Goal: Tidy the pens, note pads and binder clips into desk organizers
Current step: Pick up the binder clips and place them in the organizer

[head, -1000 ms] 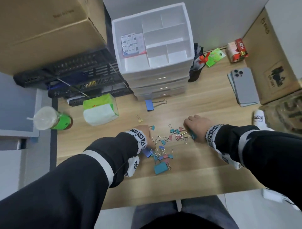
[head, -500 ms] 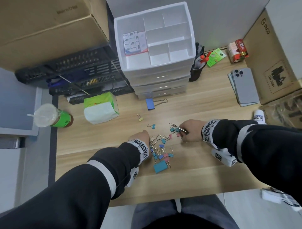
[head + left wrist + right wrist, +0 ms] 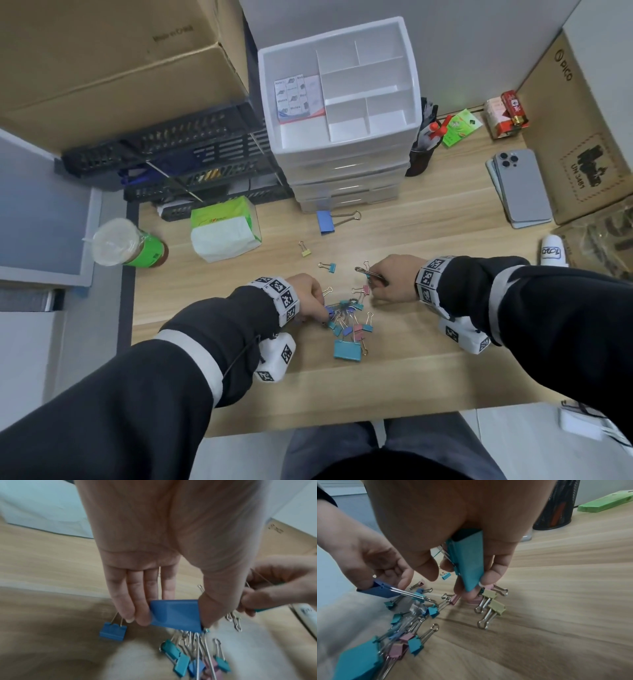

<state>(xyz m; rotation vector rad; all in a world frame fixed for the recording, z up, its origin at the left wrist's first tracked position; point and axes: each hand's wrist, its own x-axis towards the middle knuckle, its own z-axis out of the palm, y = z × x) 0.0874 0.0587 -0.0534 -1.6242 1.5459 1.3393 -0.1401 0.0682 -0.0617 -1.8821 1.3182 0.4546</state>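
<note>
1. The tabletop [image 3: 428, 233] carries everything before you.
2. The white organizer [image 3: 407, 72] stands at twelve o'clock, a note pad [image 3: 294, 96] in its left compartment.
3. Your left hand [image 3: 310, 294], at nine o'clock of the clip pile [image 3: 349, 325], pinches a dark blue clip [image 3: 175, 614] between thumb and fingers.
4. Your right hand [image 3: 394, 282], at two o'clock of the pile, is clamped on a teal clip [image 3: 469, 561].
5. Another blue clip [image 3: 324, 222] lies just before the organizer.

A tissue pack [image 3: 224, 230] is lying on the tabletop [image 3: 428, 219] beside a lidded drink cup [image 3: 126, 247]; two stacked phones [image 3: 522, 186] are resting near cardboard boxes [image 3: 579, 137].
</note>
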